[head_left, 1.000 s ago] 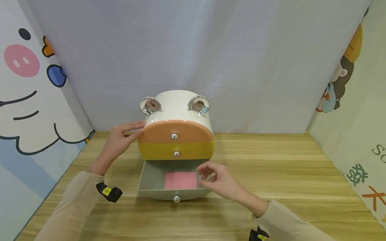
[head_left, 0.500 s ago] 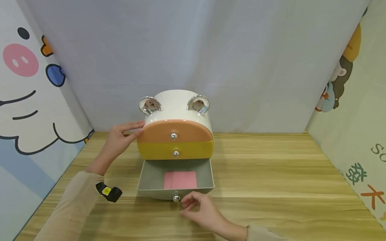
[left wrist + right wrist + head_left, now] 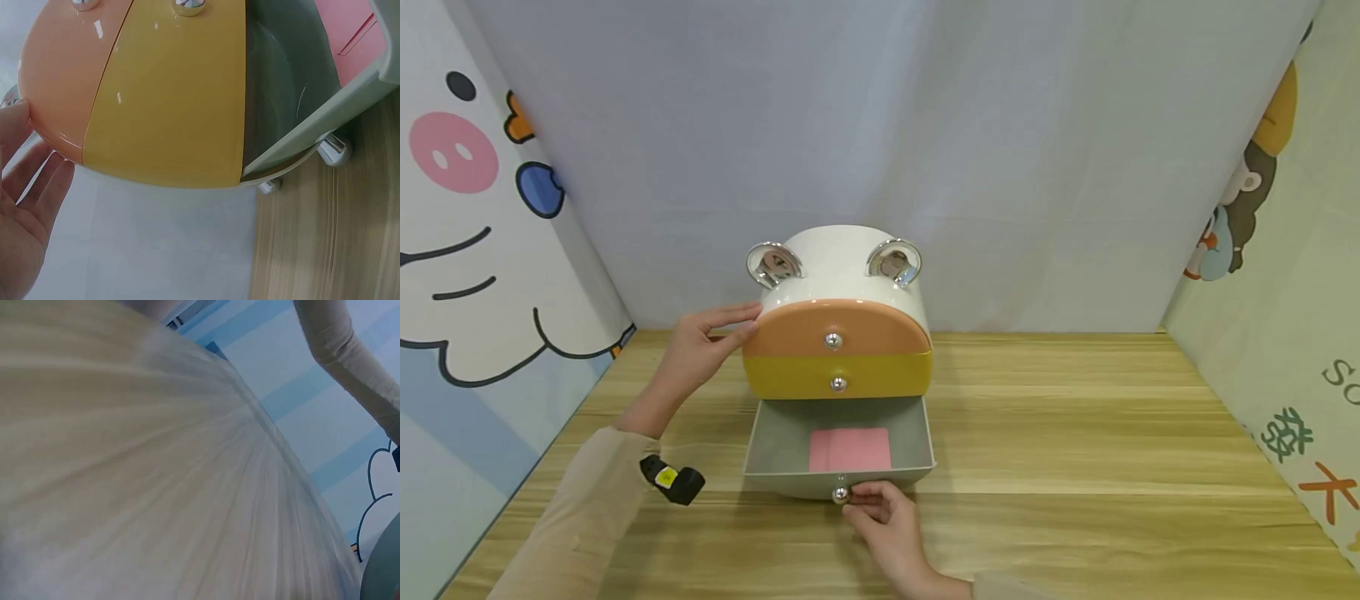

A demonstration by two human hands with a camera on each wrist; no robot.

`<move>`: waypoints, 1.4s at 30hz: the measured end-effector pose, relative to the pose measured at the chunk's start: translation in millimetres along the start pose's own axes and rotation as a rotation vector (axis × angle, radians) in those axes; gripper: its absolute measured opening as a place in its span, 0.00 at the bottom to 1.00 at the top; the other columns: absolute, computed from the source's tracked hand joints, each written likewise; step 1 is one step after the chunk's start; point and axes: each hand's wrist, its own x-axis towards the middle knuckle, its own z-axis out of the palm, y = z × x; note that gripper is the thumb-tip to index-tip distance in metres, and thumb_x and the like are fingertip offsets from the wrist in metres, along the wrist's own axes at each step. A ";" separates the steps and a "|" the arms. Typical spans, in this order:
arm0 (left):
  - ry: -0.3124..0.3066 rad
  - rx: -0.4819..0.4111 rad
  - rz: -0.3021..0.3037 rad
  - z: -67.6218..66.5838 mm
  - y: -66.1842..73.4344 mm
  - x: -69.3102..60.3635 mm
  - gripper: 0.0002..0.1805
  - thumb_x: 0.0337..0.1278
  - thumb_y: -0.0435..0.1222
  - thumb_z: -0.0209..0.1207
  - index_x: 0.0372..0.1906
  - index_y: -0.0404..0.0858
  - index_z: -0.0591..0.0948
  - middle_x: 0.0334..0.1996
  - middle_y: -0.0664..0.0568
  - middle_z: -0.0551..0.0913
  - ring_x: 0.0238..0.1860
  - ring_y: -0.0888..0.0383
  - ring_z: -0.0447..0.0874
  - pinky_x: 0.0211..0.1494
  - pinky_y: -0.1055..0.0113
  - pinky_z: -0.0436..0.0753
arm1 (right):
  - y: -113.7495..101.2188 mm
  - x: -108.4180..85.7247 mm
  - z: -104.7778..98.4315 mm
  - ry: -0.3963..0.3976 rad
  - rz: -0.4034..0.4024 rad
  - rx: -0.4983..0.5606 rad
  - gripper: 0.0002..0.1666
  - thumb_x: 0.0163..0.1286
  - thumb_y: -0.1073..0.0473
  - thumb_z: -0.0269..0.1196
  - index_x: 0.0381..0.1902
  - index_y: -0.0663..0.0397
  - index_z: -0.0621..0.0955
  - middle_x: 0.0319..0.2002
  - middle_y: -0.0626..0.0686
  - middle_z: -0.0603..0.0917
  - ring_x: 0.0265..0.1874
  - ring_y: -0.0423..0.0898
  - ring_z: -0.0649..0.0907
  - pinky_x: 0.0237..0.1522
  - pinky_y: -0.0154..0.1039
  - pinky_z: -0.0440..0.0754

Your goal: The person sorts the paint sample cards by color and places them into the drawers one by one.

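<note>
A small frog-shaped drawer cabinet (image 3: 842, 267) with a white top stands on the table. Its orange drawer (image 3: 790, 329) and yellow drawer (image 3: 790, 375) are closed. The grey-green bottom drawer (image 3: 775, 442) is pulled out, and a flat pink piece (image 3: 850, 450) lies inside. My left hand (image 3: 696, 346) rests its fairly straight fingers and thumb on the cabinet's left side; the left wrist view shows these fingers (image 3: 47, 181) at the orange drawer's edge. At the bottom drawer's silver knob (image 3: 840, 495), the thumb and forefinger of my right hand (image 3: 891, 529) pinch its right side.
Two silver ring-like ears (image 3: 775, 265) stick up from the cabinet top. The wooden table (image 3: 1075, 433) spreads around it, with a pale curtain (image 3: 1037, 167) behind. Printed cartoon panels (image 3: 490, 250) flank both sides. Silver feet (image 3: 334, 150) show under the cabinet.
My right hand has moved from the right rim of the open bottom drawer down and left to its knob. The left hand and cabinet have stayed in place.
</note>
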 end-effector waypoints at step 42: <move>0.005 0.004 -0.015 -0.6 1.6 -0.3 0.18 0.58 0.38 0.57 0.50 0.32 0.79 0.52 0.46 0.78 0.48 0.77 0.71 0.40 0.80 0.79 | 0.6 67.8 12.5 0.186 0.158 0.249 0.12 0.56 0.72 0.62 0.38 0.76 0.77 0.25 0.49 0.81 0.27 0.41 0.83 0.37 0.38 0.83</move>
